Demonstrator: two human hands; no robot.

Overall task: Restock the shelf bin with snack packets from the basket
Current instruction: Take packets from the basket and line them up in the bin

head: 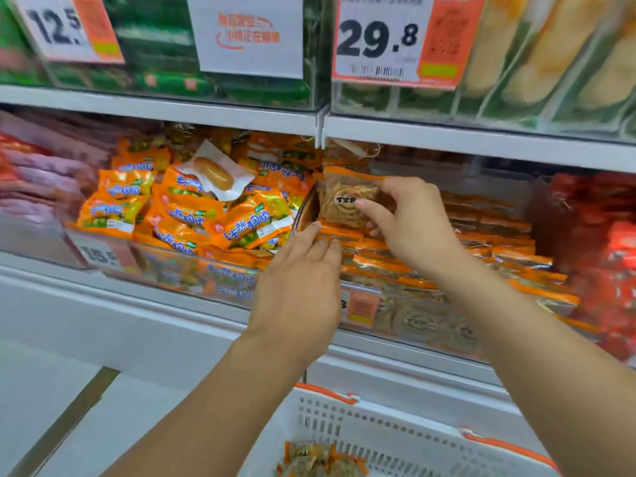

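Shelving carries the clear plastic shelf bin (413, 306) of flat-stacked orange-edged packets, and the white slatted basket (395, 438) with more waits below you. Your right hand (409, 218) pinches a square clear snack packet (347, 199) of brown strips upright over the bin's left end, label facing you, long axis roughly vertical. Your left hand (303, 280) rests straight fingers (323, 242) on the stack, probably steadying it.

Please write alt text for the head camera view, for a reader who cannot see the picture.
At a shop shelf, a person's right hand pinches a clear brown snack packet upright above a bin of matching packets, while the left hand touches the stack with straight fingers. A white basket with more packets sits below.
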